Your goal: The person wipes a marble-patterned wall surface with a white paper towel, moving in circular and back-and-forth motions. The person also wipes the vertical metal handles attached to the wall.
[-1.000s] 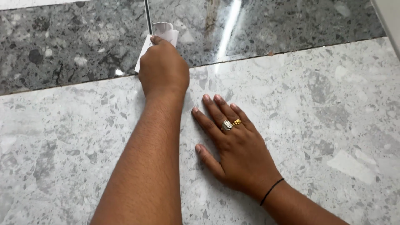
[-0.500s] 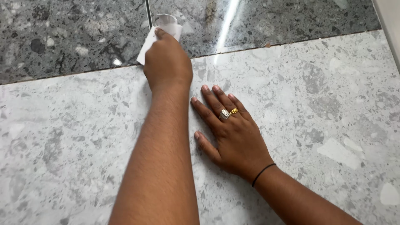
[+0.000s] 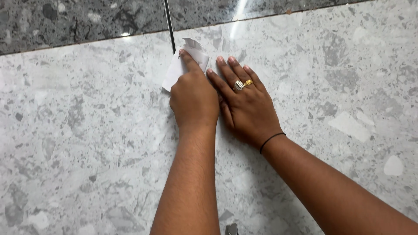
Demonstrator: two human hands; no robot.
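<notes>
1. Paper point(image 3: 183, 65), a small white folded or crumpled piece, lies on the pale speckled floor tile point(image 3: 87, 143), close to that tile's far edge where it meets the dark grey tile point(image 3: 65, 21).
2. Left hand point(image 3: 193, 98) is curled over the paper, knuckles up, index finger stretched along the top of it, pressing it down against the floor; it looks like a wiping or rubbing stroke in hand.
3. Right hand point(image 3: 246, 104) lies flat and spread on the pale tile just beside the left one, fingertips touching the paper's near edge. It grasps nothing and seems to serve as a brace. Two rings point(image 3: 242, 84) sit on its fingers and a thin black band point(image 3: 272, 141) on the wrist.
4. A thin dark strip point(image 3: 169, 24) runs across the dark tile and ends right at the paper.
5. Progress is hard to judge: the sheen on the floor hides any mark or residue, so I cannot tell how much has been wiped. The paper sits only at the far edge; the wide near part of the pale tile shows no sign either way.
</notes>
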